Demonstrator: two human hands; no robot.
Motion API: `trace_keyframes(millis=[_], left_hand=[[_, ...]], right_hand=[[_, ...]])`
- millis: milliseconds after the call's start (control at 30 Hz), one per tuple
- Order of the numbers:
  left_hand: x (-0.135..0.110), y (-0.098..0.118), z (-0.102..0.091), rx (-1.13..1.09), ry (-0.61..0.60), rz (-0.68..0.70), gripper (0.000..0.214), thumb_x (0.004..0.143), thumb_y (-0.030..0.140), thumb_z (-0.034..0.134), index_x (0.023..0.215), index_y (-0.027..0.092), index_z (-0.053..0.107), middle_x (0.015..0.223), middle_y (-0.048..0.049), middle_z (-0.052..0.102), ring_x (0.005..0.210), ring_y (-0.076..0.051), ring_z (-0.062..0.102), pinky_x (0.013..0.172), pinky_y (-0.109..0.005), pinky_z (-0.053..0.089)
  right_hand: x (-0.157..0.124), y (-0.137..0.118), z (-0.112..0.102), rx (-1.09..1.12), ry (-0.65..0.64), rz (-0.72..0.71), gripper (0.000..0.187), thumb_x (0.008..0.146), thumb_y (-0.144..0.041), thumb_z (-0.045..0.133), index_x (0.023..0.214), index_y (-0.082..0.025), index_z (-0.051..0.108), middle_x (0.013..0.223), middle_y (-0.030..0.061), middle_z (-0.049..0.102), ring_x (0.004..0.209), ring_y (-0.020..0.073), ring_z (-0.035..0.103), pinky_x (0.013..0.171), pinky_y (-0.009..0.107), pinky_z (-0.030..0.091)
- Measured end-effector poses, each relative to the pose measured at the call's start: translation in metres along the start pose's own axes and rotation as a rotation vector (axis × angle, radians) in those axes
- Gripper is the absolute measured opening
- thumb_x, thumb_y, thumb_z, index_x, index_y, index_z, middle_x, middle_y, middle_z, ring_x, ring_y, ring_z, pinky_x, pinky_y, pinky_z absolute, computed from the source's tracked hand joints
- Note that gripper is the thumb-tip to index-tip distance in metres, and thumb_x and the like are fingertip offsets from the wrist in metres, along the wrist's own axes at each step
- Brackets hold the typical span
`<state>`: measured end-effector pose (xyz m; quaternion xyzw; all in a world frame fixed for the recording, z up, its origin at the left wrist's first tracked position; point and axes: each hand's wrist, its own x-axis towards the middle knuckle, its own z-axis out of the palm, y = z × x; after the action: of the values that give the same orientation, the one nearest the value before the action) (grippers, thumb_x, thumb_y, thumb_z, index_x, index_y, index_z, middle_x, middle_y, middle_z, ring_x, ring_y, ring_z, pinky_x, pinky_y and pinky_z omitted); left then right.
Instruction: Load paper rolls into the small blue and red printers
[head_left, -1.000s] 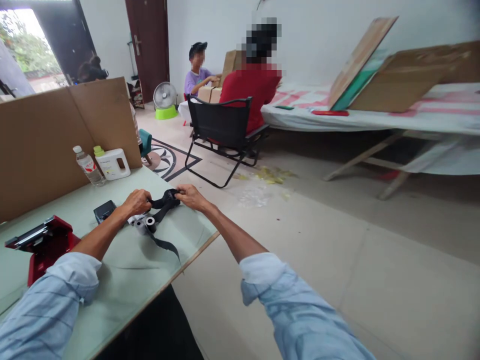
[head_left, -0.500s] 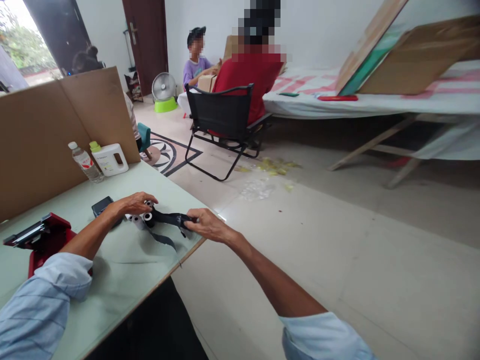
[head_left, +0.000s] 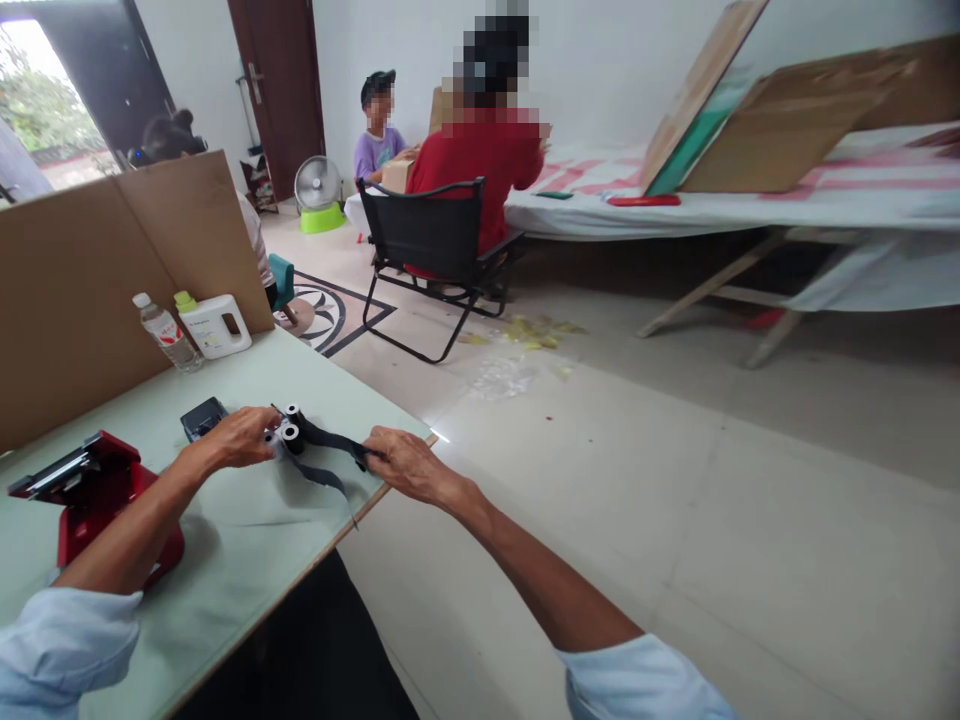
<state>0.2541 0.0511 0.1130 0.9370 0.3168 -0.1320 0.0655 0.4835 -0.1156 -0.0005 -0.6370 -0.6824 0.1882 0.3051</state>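
Note:
My right hand (head_left: 405, 465) is closed on the end of a black ribbon (head_left: 326, 437) by the table's right edge. The ribbon runs left to small rolls (head_left: 291, 433) with white cores, standing close together on the table. My left hand (head_left: 244, 437) is at the left side of these rolls, its fingers closed around a whitish roll (head_left: 271, 440) that they partly hide. A second dark strip (head_left: 322, 477) trails from the rolls to the front edge. Behind my left hand lies a small black box-like object (head_left: 203, 417). Left of my forearm sits a red device (head_left: 112, 500) with its lid raised.
A water bottle (head_left: 166, 335) and white jug (head_left: 217, 328) stand against a cardboard panel (head_left: 82, 300) on the table (head_left: 225, 600). Beyond are a person in red on a black folding chair (head_left: 424, 225), a person in purple, a fan (head_left: 319, 190) and a cloth-covered table (head_left: 570, 212).
My left hand has moved left and down, from over the rolls to their left side, uncovering them. My right hand still holds the ribbon. The view has shifted slightly.

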Motion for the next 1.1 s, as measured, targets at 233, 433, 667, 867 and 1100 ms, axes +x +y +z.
trace_keyframes(millis=[233, 433, 667, 867, 1100], left_hand=[[-0.002, 0.001, 0.022, 0.037, 0.090, -0.038, 0.035, 0.082, 0.023, 0.066, 0.116, 0.022, 0.071, 0.113, -0.0123, 0.075, 0.109, -0.030, 0.069, 0.088, -0.034, 0.050], [-0.002, -0.001, 0.027, 0.013, 0.104, -0.012, 0.030, 0.083, 0.017, 0.063, 0.111, 0.023, 0.072, 0.106, -0.0087, 0.077, 0.103, -0.027, 0.071, 0.087, -0.032, 0.050], [-0.007, -0.005, 0.036, 0.009, 0.154, -0.025, 0.029, 0.084, 0.018, 0.062, 0.111, 0.022, 0.072, 0.106, -0.0109, 0.076, 0.106, -0.030, 0.069, 0.088, -0.035, 0.051], [-0.023, -0.008, 0.041, -0.037, 0.212, -0.015, 0.026, 0.084, 0.021, 0.063, 0.108, 0.022, 0.072, 0.106, -0.0098, 0.075, 0.105, -0.028, 0.068, 0.092, -0.036, 0.049], [-0.067, 0.011, 0.015, -0.205, 0.261, -0.028, 0.024, 0.083, 0.022, 0.062, 0.101, 0.020, 0.076, 0.091, -0.0044, 0.077, 0.087, -0.022, 0.069, 0.079, -0.030, 0.048]], right_hand=[[-0.007, -0.003, -0.005, -0.029, -0.040, 0.038, 0.019, 0.088, -0.013, 0.053, 0.082, -0.020, 0.070, 0.085, 0.0019, 0.063, 0.077, 0.0158, 0.058, 0.069, 0.027, 0.036], [0.016, -0.003, -0.024, 0.127, 0.026, 0.022, 0.046, 0.088, -0.036, 0.068, 0.132, -0.021, 0.066, 0.122, 0.0089, 0.069, 0.109, 0.0239, 0.065, 0.089, 0.033, 0.049], [0.071, -0.037, 0.004, -0.049, -0.095, 0.010, 0.018, 0.092, -0.027, 0.066, 0.108, -0.025, 0.075, 0.110, 0.0080, 0.076, 0.105, 0.0274, 0.068, 0.086, 0.033, 0.046], [0.064, -0.043, 0.014, -0.067, -0.039, 0.007, 0.018, 0.095, -0.025, 0.062, 0.109, -0.024, 0.073, 0.109, 0.0082, 0.074, 0.104, 0.0259, 0.067, 0.087, 0.033, 0.046], [0.019, -0.061, 0.008, 0.272, 0.107, -0.199, 0.028, 0.091, -0.020, 0.066, 0.118, -0.023, 0.071, 0.109, 0.0059, 0.071, 0.097, 0.0205, 0.066, 0.091, 0.035, 0.050]])
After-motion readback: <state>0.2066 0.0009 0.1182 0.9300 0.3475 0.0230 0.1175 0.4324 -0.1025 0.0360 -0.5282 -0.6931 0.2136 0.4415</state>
